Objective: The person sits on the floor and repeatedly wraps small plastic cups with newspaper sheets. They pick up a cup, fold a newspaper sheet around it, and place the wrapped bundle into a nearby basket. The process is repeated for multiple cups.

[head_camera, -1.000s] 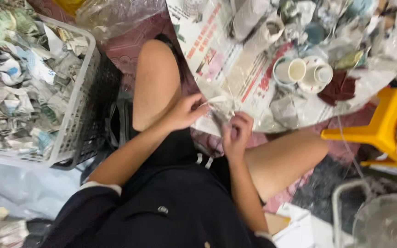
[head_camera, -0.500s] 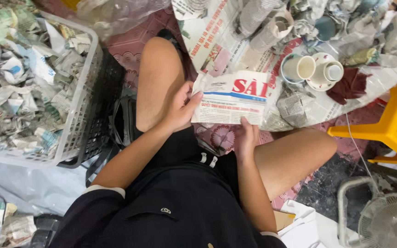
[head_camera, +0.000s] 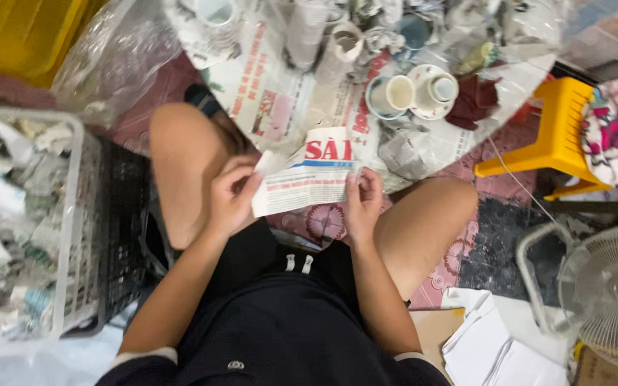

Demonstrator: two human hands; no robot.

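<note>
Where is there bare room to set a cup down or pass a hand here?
Free: the tiled floor between the right knee and the yellow stool, and the newspaper sheet beside the left knee. Crowded: the cups and wrapped pieces ahead, and the basket full of paper on the left.

Soft, even indoor light is falling from above, casting only faint shadows under the knees, while motion blur is smearing the white basket (head_camera: 73,214) at the left edge.
</note>
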